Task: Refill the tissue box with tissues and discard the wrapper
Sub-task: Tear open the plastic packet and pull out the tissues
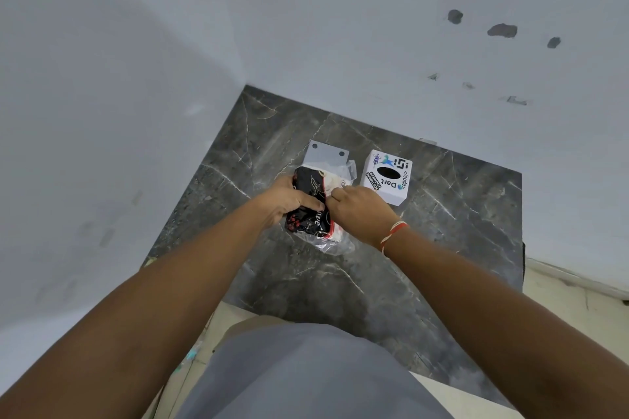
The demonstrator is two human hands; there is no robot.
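- Slab (pixel 340 282): dark grey marble-like stone with pale veins, smooth, faint sheen.
- Wrapper (pixel 308 211): thin glossy plastic, black print with clear crinkled ends.
- Box (pixel 386 192): white matt card, printed stickers.
- Plate (pixel 326 155): smooth pale grey, matt; material unclear.
- Wall (pixel 340 27): matt paint, chipped patches.
- Thread (pixel 393 231): red-and-white on wrist.

I stand at a dark grey marble counter (pixel 442 224) veined with pale lines, set into a corner where two white walls (pixel 102 95) meet. On the counter, toward the back, lies a flat white plate (pixel 326 153) with two dark round holes near its far edge. The right-hand wall carries three dark patches (pixel 502 30) where the paint has come away, and a few smaller scuffs lower down. Below the counter's right edge I see cream floor tiles (pixel 571 303). My grey shirt (pixel 306 374) fills the bottom.
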